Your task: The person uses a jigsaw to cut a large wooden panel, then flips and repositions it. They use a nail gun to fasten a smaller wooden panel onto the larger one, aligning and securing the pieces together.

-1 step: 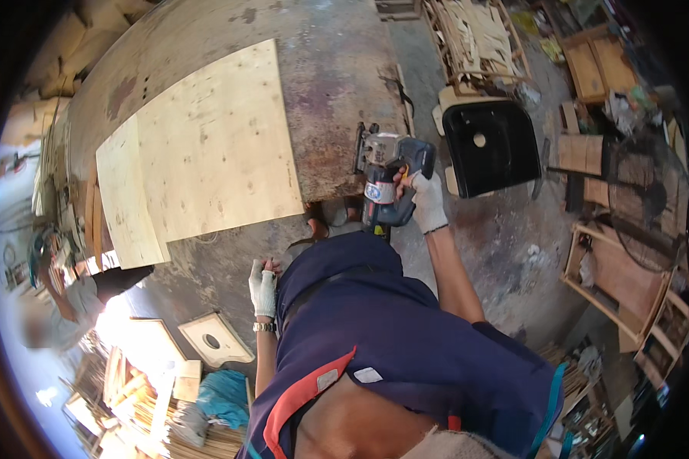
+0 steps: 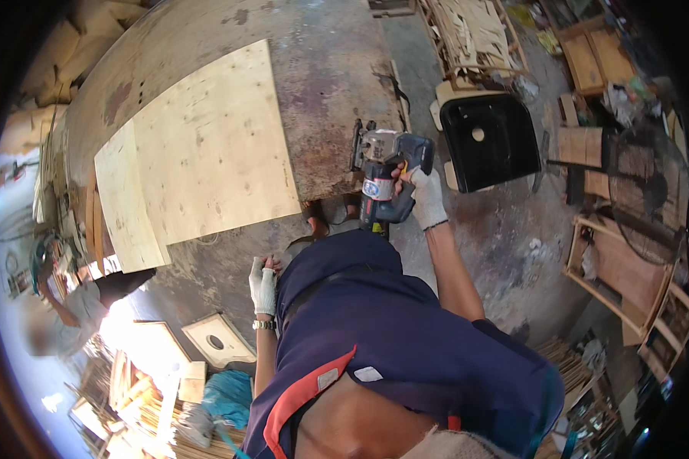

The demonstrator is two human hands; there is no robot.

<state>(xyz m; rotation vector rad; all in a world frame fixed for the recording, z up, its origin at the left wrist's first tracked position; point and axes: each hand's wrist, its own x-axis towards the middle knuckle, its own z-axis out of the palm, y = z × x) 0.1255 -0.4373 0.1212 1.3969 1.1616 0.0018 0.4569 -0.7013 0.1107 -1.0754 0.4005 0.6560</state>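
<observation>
My right hand, in a white knitted glove with bare fingertips, is closed around the handle of a dark blue and black jigsaw. The saw's metal base plate faces left, beside the near right corner of a worn workbench. My left hand, gloved the same way, hangs low next to my left thigh. Nothing shows in it, and its fingers are loosely apart. A pale plywood sheet lies on the bench, with a narrower plywood piece at its left edge.
To the right stands a black chair seat with a hole. A mesh-guarded fan and a wooden frame are farther right. Another person is at far left. A light panel with a round hole and wood scraps lie lower left.
The view has shifted very slightly. Both hands and the jigsaw keep practically the same pose.
</observation>
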